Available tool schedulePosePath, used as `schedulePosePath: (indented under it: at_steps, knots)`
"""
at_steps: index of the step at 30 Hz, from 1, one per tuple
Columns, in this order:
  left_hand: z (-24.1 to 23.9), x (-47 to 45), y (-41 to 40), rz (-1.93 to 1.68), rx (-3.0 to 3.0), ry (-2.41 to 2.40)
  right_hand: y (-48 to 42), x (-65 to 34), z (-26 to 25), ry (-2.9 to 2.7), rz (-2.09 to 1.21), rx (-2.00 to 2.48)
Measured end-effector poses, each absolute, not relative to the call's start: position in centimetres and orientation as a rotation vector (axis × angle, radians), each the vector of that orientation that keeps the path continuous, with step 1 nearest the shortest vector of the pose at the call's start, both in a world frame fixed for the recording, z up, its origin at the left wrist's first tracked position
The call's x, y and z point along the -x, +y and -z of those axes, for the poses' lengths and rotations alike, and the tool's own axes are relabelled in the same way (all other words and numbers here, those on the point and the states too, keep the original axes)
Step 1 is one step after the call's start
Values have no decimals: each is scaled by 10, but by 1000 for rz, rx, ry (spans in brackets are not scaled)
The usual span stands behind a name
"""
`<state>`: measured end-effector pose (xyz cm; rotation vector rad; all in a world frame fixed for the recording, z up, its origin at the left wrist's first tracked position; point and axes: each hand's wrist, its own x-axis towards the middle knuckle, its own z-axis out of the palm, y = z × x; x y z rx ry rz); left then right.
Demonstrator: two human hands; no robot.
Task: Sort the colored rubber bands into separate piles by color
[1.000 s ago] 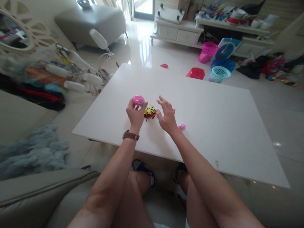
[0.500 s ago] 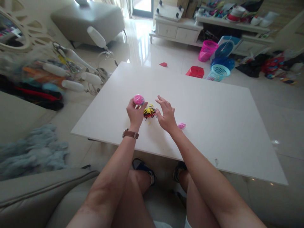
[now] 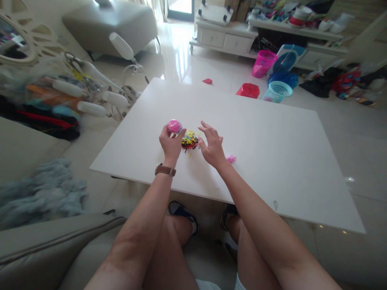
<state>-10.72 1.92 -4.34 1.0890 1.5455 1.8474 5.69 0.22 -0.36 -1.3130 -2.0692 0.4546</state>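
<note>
A round container (image 3: 174, 126) showing pink is resting in the left hand (image 3: 171, 146), fingers and thumb gripping it, beside a pile of small coloured pieces (image 3: 190, 142) lying on the desk (image 3: 266, 137); blur is hiding which way its opening faces. The right hand (image 3: 212, 146) is hovering unladen, fingers spread, at the pile's other side. Keeping the container low and steady, with the free palm curving round strays, should be serving best. A pink bundle (image 3: 231, 159) is lying just right of that hand.

From where I stand, the pale floor tiles (image 3: 178, 60) are glossy, and daylight from the glass door (image 3: 181, 6) shines on them. A curtain (image 3: 161, 11) hangs beside it. A padded bench (image 3: 111, 30) stands to the left, a white drawer cabinet (image 3: 223, 39) to the right.
</note>
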Motion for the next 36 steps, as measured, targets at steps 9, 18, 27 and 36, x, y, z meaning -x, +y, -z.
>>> schedulePosePath:
  at_steps: [9,18,27,36]
  knots:
    - [46,110,20,-1858,-1089,1565,2,-58,2,-2061,-468,1304]
    - [42,107,19,-1870,-1080,1563,2,-58,2,-2071,-456,1317]
    - [40,107,18,-1892,-1106,1504,-1,-58,-1,-2101,-500,1373]
    - [41,106,17,-1904,-1105,1479,-1,-57,-1,-2070,-526,1347]
